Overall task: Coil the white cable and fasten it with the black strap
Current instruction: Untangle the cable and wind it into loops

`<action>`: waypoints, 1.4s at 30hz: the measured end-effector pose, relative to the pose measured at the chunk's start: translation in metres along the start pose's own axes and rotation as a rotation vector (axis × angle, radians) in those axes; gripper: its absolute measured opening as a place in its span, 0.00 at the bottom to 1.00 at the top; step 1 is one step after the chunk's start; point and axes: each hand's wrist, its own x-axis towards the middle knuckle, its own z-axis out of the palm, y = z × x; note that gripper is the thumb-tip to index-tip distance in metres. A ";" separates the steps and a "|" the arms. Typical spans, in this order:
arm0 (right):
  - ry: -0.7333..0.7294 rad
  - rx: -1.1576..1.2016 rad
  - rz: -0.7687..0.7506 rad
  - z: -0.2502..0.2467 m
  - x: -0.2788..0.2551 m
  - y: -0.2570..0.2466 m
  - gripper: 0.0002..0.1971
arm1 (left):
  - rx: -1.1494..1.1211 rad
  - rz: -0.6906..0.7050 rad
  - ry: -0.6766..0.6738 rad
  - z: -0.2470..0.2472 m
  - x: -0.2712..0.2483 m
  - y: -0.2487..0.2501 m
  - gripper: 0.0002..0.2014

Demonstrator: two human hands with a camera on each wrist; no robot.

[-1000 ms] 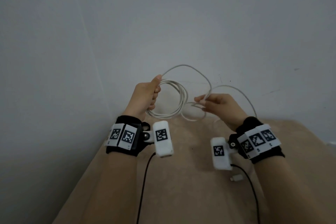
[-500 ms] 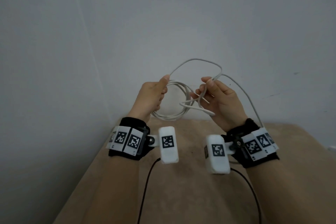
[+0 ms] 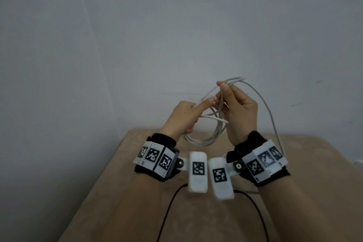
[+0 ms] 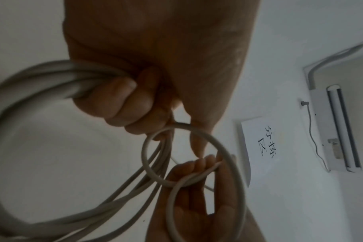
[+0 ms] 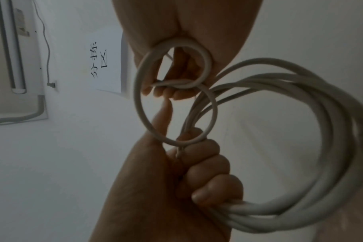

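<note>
The white cable (image 3: pixel 204 140) hangs as a coil of several turns above the beige table (image 3: pixel 137 202). My left hand (image 3: pixel 182 116) grips the coil's bundled turns in its curled fingers (image 4: pixel 122 101), index finger stretched toward the right hand. My right hand (image 3: pixel 241 112) is raised right beside it and pinches a fresh loop (image 5: pixel 176 85) of the cable between thumb and fingers. That loop (image 4: pixel 153 173) lies against the coil (image 5: pixel 300 78). A loose length of cable (image 3: pixel 271 116) trails from the right hand down to the right. No black strap is in view.
Both hands are in the air close to a plain wall with a corner on the left. Black leads (image 3: pixel 169 208) run back from the wrist cameras over the table. A paper sign (image 4: pixel 257 147) and an air conditioner (image 4: pixel 332 127) hang high on the wall.
My right hand has moved up and left with a new loop until it meets the left hand. The left hand has kept hold of the coil and stretched out its index finger.
</note>
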 end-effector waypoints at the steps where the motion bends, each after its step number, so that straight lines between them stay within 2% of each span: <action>1: 0.042 0.036 0.004 -0.001 0.001 0.000 0.07 | -0.016 -0.001 -0.012 0.001 0.001 -0.001 0.24; 4: 0.152 0.218 0.056 -0.004 0.004 0.000 0.07 | -0.129 -0.035 -0.109 0.002 0.004 -0.007 0.23; 7: 0.183 0.414 0.155 -0.007 0.010 -0.005 0.07 | -0.157 -0.086 -0.144 0.004 0.005 -0.015 0.22; 10: 0.235 0.549 0.260 -0.015 0.016 -0.009 0.06 | -0.091 -0.085 -0.090 0.001 0.004 -0.019 0.21; 15: 0.295 0.571 0.340 -0.024 0.020 -0.008 0.06 | -0.031 -0.059 0.018 -0.019 0.008 -0.025 0.23; 20: 0.260 0.542 0.332 -0.020 0.019 -0.007 0.05 | -0.143 -0.018 0.026 -0.020 0.009 -0.029 0.25; 24: 0.350 0.611 0.325 -0.021 0.023 -0.006 0.07 | -0.346 0.048 -0.108 -0.013 0.009 -0.026 0.23; 29: 0.484 0.654 0.308 -0.026 0.028 -0.005 0.08 | -0.271 0.120 -0.215 -0.004 0.002 -0.021 0.11; 35: 0.551 0.662 0.266 -0.029 0.027 -0.001 0.11 | -0.023 0.136 -0.296 0.000 -0.002 -0.017 0.11; 38: 0.529 0.668 0.270 -0.030 0.028 -0.001 0.10 | -0.007 0.128 -0.246 0.001 -0.001 -0.018 0.08; 42: 0.393 0.619 0.360 -0.033 0.029 0.001 0.08 | -0.143 0.126 -0.073 0.000 0.001 -0.022 0.20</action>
